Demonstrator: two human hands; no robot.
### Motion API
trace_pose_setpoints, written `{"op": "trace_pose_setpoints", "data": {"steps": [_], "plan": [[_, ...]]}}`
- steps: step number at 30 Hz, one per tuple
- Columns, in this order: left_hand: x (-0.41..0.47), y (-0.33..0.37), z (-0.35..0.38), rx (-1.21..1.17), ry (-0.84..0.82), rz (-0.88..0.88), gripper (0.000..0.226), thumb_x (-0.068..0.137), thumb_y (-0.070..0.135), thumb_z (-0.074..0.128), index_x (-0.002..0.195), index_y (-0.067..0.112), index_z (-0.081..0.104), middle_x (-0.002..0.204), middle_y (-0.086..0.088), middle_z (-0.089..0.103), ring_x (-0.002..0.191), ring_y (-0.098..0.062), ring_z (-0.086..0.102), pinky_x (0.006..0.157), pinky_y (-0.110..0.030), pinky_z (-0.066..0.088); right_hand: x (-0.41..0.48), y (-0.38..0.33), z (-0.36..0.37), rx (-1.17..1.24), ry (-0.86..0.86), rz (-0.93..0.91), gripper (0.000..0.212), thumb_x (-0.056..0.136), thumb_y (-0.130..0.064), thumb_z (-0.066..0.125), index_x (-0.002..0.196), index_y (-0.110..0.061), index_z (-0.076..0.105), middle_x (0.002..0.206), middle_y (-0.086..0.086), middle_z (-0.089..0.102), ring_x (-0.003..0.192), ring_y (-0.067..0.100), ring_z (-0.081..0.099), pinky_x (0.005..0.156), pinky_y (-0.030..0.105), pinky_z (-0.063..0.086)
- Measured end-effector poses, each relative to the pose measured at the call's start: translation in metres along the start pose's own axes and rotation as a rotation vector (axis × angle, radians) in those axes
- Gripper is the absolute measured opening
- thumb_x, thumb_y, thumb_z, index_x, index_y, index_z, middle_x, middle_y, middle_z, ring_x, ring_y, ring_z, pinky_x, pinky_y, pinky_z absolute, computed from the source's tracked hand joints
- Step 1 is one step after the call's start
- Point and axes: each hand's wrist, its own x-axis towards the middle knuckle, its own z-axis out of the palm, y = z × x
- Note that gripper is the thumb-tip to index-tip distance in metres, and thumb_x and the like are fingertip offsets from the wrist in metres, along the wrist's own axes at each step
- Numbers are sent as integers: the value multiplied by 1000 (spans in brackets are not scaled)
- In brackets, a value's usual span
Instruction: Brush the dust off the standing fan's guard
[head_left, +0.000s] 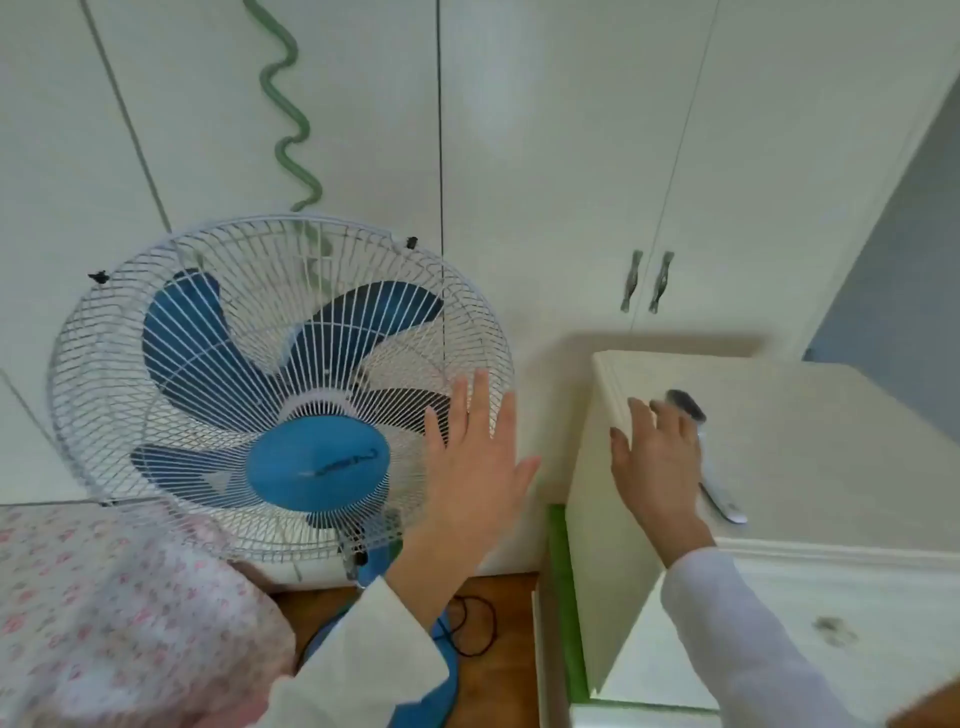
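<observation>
brush (698, 447) lain on cabinet top (831, 441), long axis near-to-far — just under right hand (657, 462), fingers spread, nothing gripped | left hand (475, 467) splayed against guard (208, 322) — farther off

A tall white cupboard (545, 156) fills the wall, with two small metal handles (647, 280) side by side on its doors. A wavy green strip (291, 130) curls down one door. To the right stands a low cream cabinet (831, 441) with green tape (563, 597) down its near edge. At the lower left lies a soft cloth with little pink flowers (104, 597). The floor is brown wood (509, 675), and a thin black cord (478, 629) loops across it.
</observation>
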Motion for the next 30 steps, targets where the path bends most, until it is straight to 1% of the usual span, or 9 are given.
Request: {"op": "trace_pose_setpoints", "data": {"steps": [2, 4, 9, 12, 17, 20, 23, 26, 30], "plan": [[8, 15, 6, -17, -48, 18, 68, 96, 47, 30, 146, 20, -6, 153, -12, -21, 139, -28, -23, 113, -51, -7, 10, 17, -4, -89, -52, 112, 40, 89, -16, 51, 127, -4, 47, 129, 25, 47, 125, 41, 33, 102, 46, 26], [16, 27, 10, -44, -80, 34, 67, 96, 46, 30, 146, 19, -6, 153, -12, -22, 139, -28, -24, 113, -50, -7, 20, 36, -4, -177, -99, 173, 37, 89, -13, 48, 125, -5, 47, 124, 25, 50, 121, 40, 36, 100, 45, 29], [31, 47, 20, -39, -100, 57, 64, 97, 43, 28, 146, 17, -6, 153, -12, -21, 139, -28, -23, 113, -50, -8, 35, 60, -1, -296, -199, 255, 28, 87, -10, 43, 114, -4, 48, 113, 22, 56, 108, 37, 44, 92, 40, 35], [36, 54, 24, -43, -91, 65, 64, 97, 42, 28, 146, 17, -5, 154, -12, -19, 139, -28, -22, 113, -49, -8, 38, 66, 3, -301, -211, 260, 29, 85, -9, 44, 115, -5, 45, 111, 21, 58, 105, 36, 46, 90, 39, 36], [40, 58, 26, -57, -82, 62, 64, 97, 42, 29, 146, 18, -4, 154, -12, -18, 139, -27, -22, 113, -49, -8, 39, 69, 9, -255, -235, 301, 42, 82, -8, 49, 122, -4, 34, 113, 23, 56, 105, 37, 46, 86, 40, 40], [41, 57, 26, -62, -82, 55, 64, 97, 42, 29, 146, 18, -4, 154, -12, -18, 140, -28, -21, 113, -48, -7, 40, 68, 9, -213, -225, 328, 48, 81, -6, 49, 125, 0, 30, 112, 26, 56, 104, 39, 46, 84, 42, 42], [40, 53, 25, -63, -76, 44, 64, 97, 43, 30, 146, 18, -2, 154, -12, -18, 140, -28, -21, 114, -49, -6, 41, 62, 7, -149, -186, 303, 46, 77, 0, 48, 119, 5, 31, 107, 29, 54, 99, 41, 45, 82, 43, 43], [39, 44, 23, -71, -51, 26, 64, 97, 43, 31, 146, 19, -1, 154, -12, -17, 140, -28, -21, 114, -49, -4, 43, 46, 4, -68, -122, 241, 40, 77, 3, 46, 116, 10, 35, 103, 31, 53, 96, 40, 44, 84, 45, 39], [35, 30, 17, -66, 1, 6, 66, 96, 46, 31, 146, 19, -3, 154, -12, -19, 139, -27, -22, 114, -49, -5, 47, 14, -1, -12, -28, 152, 32, 79, -1, 47, 110, 8, 40, 99, 26, 55, 92, 36, 47, 77, 38, 28]]}}
